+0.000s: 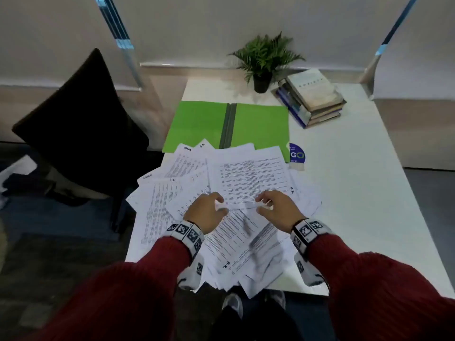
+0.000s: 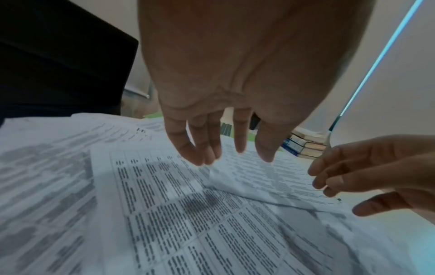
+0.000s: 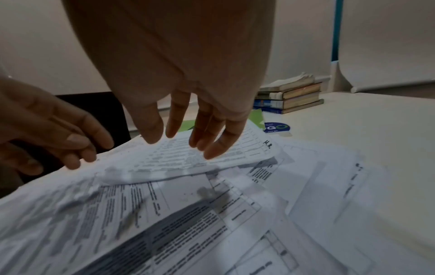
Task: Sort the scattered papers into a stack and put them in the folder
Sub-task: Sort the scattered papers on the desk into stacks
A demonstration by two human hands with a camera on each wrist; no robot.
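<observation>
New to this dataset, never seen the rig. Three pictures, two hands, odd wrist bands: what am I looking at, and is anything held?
No machine: a person in red sleeves works bare-handed. The big picture comes from a head camera looking down; the other two come from cameras on the patterned wrist bands, looking along each palm.

On the white table lie scattered printed papers, an open green folder behind them, a stack of books, a potted plant and a round blue sticker.

The left hand and right hand hover with relaxed fingers at the near edge of the top sheet. That edge is lifted, but neither clearly grips it.
</observation>
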